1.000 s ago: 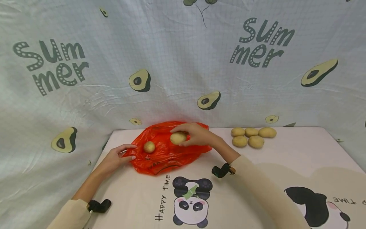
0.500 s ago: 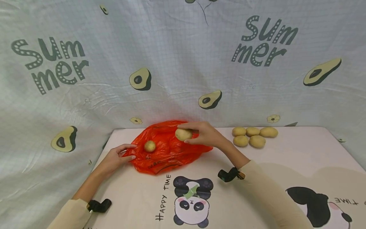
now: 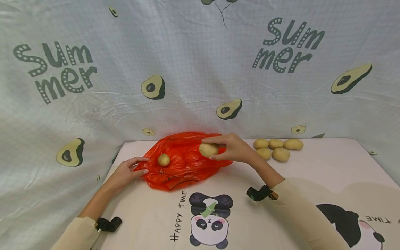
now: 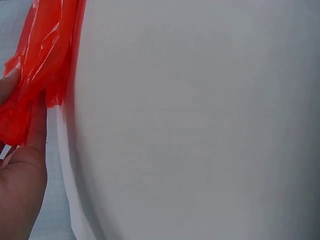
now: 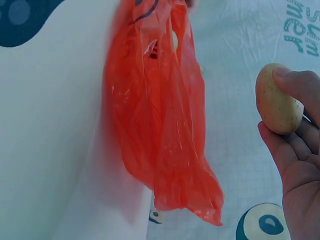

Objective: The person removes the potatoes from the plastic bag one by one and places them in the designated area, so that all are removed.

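A red plastic bag point(image 3: 182, 170) lies spread on the table, and one potato point(image 3: 164, 160) shows on its left part. My left hand point(image 3: 125, 174) pinches the bag's left edge; in the left wrist view the thumb and fingers point(image 4: 36, 125) have the crumpled red film between them. Over the bag's right part, my right hand point(image 3: 236, 148) grips another potato point(image 3: 208, 150). The right wrist view shows this potato point(image 5: 275, 100) between thumb and fingers, apart from the red film.
Several potatoes point(image 3: 281, 155) sit in a cluster at the back right of the table point(image 3: 325, 163). A patterned cloth point(image 3: 187, 52) hangs right behind the table's back edge. Panda pictures point(image 3: 208, 225) are printed on the table cover.
My right hand has moved to the right with the potato in its grip, from over the middle of the bag toward its right edge. The left hand has stayed in place.
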The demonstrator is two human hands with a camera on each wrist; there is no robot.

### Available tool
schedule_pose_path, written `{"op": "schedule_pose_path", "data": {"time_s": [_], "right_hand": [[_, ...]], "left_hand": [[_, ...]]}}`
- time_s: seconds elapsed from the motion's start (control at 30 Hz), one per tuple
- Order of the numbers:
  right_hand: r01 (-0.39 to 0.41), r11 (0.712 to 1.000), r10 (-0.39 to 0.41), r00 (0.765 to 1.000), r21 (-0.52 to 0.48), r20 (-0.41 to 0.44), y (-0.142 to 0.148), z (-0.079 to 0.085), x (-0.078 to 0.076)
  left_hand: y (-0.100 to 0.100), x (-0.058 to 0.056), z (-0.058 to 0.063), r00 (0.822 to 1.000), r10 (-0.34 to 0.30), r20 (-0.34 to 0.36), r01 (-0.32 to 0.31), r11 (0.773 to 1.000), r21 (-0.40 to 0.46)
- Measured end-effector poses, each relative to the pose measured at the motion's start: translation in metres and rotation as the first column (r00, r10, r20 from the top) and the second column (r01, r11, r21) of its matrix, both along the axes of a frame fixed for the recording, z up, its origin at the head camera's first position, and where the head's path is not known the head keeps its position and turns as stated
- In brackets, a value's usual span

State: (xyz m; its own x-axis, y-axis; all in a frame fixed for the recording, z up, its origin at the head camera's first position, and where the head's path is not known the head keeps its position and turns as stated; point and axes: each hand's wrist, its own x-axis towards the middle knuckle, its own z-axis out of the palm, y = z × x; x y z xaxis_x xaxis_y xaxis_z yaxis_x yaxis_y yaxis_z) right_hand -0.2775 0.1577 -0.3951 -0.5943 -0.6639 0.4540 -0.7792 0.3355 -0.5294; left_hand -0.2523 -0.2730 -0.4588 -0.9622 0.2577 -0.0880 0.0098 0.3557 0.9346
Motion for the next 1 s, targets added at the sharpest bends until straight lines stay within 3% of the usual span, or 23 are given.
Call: {"op": "schedule_pose_path", "data": {"time_s": [0.17,0.33,0.7,1.0], "right_hand": [[0.003,1.0,-0.003,1.0,0.012,0.013,0.008,0.003,0.003],[0.009,1.0,-0.01,0.994,0.011,0.109,0.016,0.006,0.003],[0.021,1.0,-0.023,0.949,0.011,0.314,0.031,0.015,0.009],[0.044,0.998,-0.056,0.935,0.04,0.35,0.039,0.015,0.014]], "left_hand": [[0.001,0.0,0.003,1.0,0.007,0.003,-0.007,1.0,-0.021],[0.001,0.0,0.004,1.0,0.01,0.002,-0.01,0.999,-0.034],[0.002,0.001,0.007,1.0,-0.014,0.01,0.014,1.0,0.005],[0.001,0.001,0.007,1.0,-0.02,0.014,0.02,0.999,0.03]]}}
